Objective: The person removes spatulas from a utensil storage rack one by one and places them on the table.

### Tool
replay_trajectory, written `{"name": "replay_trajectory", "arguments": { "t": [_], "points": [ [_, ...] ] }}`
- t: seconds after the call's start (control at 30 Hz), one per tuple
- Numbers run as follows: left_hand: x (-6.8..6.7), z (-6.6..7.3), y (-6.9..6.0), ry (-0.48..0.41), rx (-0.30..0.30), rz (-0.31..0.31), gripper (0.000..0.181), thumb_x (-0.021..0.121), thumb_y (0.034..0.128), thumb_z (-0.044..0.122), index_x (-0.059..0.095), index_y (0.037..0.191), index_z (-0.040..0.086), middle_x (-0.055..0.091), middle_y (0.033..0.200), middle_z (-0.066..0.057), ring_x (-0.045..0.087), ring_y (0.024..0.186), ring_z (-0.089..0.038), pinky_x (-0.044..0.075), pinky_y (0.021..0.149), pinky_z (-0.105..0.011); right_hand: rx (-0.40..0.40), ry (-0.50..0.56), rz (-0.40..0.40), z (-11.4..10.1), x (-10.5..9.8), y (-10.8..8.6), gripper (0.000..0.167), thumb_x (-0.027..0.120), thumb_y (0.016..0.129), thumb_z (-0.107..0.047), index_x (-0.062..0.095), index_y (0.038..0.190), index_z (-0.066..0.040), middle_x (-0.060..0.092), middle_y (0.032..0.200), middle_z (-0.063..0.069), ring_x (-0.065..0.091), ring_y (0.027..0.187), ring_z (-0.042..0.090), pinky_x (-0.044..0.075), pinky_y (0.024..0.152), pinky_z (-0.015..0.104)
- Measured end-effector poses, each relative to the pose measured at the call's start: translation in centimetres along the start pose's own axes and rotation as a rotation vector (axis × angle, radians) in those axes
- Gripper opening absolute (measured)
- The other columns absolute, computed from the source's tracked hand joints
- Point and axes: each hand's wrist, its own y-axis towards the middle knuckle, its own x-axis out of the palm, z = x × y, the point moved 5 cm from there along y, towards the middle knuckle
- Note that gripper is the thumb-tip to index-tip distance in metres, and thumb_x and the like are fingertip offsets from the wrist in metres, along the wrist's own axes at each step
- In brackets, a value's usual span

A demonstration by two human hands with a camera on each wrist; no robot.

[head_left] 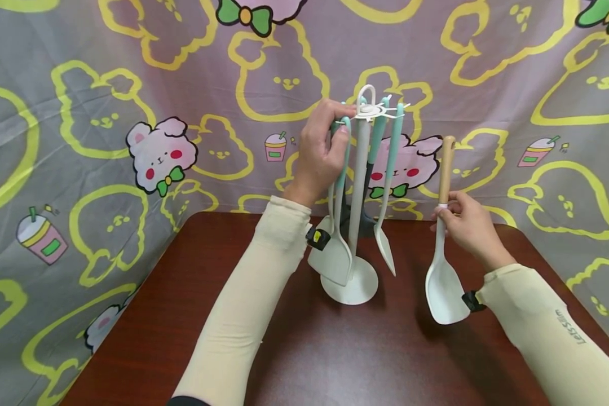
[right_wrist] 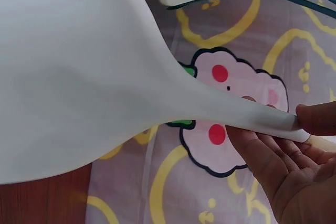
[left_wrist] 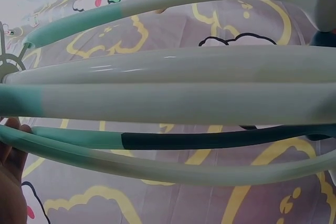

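Observation:
A white utensil rack (head_left: 359, 186) with a round base stands on the table, and utensils with teal handles hang from its top. My left hand (head_left: 322, 152) is at the rack's top, with thumb and fingers pinching the teal handle of a hanging white turner (head_left: 337, 259). In the left wrist view, part of that hand (left_wrist: 13, 177) shows at the lower left beside the handles. To the right of the rack, my right hand (head_left: 469, 225) grips a white wok spatula (head_left: 444, 293) where its wooden handle meets the white shaft. The spatula is upright, head down.
A white utensil (head_left: 384, 248) hangs at the rack's right, and a dark-headed one (head_left: 367, 225) hangs behind the pole. The brown table (head_left: 294, 349) ends at a patterned cloth (head_left: 223, 180) behind it.

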Motion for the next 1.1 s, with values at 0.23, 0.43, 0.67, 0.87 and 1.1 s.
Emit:
{"name": "replay_trajectory", "arguments": {
  "t": [0.23, 0.43, 0.67, 0.87, 1.1],
  "points": [
    [-0.3, 0.1, 0.3, 0.023, 0.003, 0.008, 0.028, 0.042, 0.0872, 0.006, 0.061, 0.103, -0.007, 0.064, 0.103, -0.02, 0.063, 0.109, -0.029, 0.046, 0.096, -0.026, 0.052, 0.062, -0.111, 0.9, -0.1, 1.0, 0.045, 0.05, 0.103, -0.02, 0.039, 0.135, 0.009, 0.066, 0.11, 0.028, 0.073, 0.072, 0.007, 0.061, 0.066, 0.031],
    [-0.3, 0.1, 0.3, 0.026, -0.002, 0.001, 0.027, 0.043, 0.0871, 0.005, 0.061, 0.103, -0.007, 0.064, 0.103, -0.021, 0.063, 0.109, -0.029, 0.046, 0.097, -0.025, 0.143, 0.119, -0.235, 2.6, -0.3, 1.8, 0.048, 0.052, 0.102, -0.017, 0.034, 0.137, 0.01, 0.07, 0.091, 0.002, 0.074, 0.075, 0.011, 0.061, 0.069, 0.034],
    [-0.2, 0.2, 0.5, 0.007, -0.003, -0.008, 0.027, 0.042, 0.0883, 0.005, 0.061, 0.104, -0.007, 0.064, 0.105, -0.02, 0.062, 0.111, -0.028, 0.046, 0.098, -0.025, 0.186, 0.091, -0.26, 4.3, -0.7, 2.1, 0.051, 0.052, 0.102, -0.018, 0.033, 0.141, 0.01, 0.07, 0.083, -0.008, 0.073, 0.072, 0.011, 0.06, 0.065, 0.032],
    [-0.2, 0.1, 0.6, 0.021, -0.015, -0.009, 0.027, 0.042, 0.088, 0.005, 0.061, 0.104, -0.006, 0.064, 0.105, -0.02, 0.062, 0.112, -0.028, 0.046, 0.098, -0.026, 0.185, 0.049, -0.253, 5.7, -0.4, 2.1, 0.047, 0.055, 0.101, -0.016, 0.038, 0.135, 0.012, 0.071, 0.084, -0.004, 0.072, 0.07, 0.012, 0.061, 0.064, 0.034],
    [0.0, 0.0, 0.0, 0.037, -0.023, -0.002, 0.027, 0.043, 0.0869, 0.005, 0.061, 0.103, -0.007, 0.064, 0.105, -0.021, 0.062, 0.109, -0.029, 0.046, 0.097, -0.026, 0.218, 0.023, -0.288, 8.2, 0.9, 1.3, 0.045, 0.053, 0.101, -0.017, 0.041, 0.133, 0.012, 0.069, 0.091, 0.008, 0.073, 0.079, 0.022, 0.061, 0.069, 0.039]
  ]
}}
